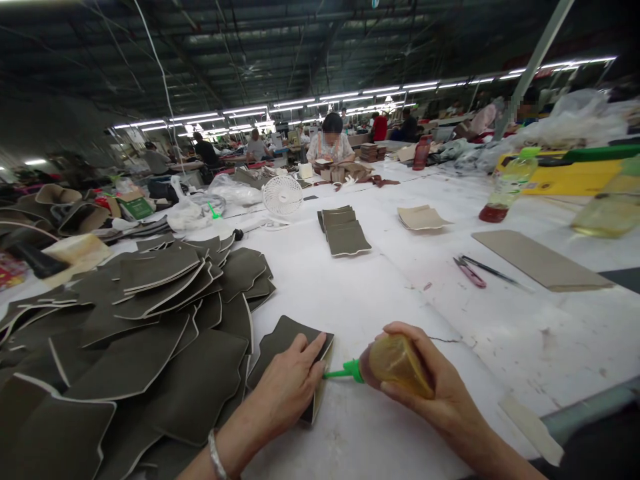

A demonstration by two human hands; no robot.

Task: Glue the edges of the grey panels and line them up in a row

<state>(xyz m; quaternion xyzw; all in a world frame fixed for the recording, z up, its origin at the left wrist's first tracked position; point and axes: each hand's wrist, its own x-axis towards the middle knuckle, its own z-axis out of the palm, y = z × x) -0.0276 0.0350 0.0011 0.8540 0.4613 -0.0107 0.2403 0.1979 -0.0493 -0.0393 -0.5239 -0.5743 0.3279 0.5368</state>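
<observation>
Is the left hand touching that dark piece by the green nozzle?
Touching. The head view shows the left hand lying flat on the dark piece, fingers pressing its edge.

Wide-angle view from my head camera. Rows of ceiling tube lights (320,101) are the visible source, clipped to pure white against a dark, underexposed roof. The white counter (380,293) returns this light brightly and evenly; shadows beneath my left hand (287,383) and right hand (430,393) are soft and short. The amber bottle (395,363) in my right hand glows faintly translucent. Barrel distortion bends the counter's edges and stretches the dark pieces (125,353) at lower left. Foreground sharp; distant hall hazy, right-edge objects slightly smeared
</observation>
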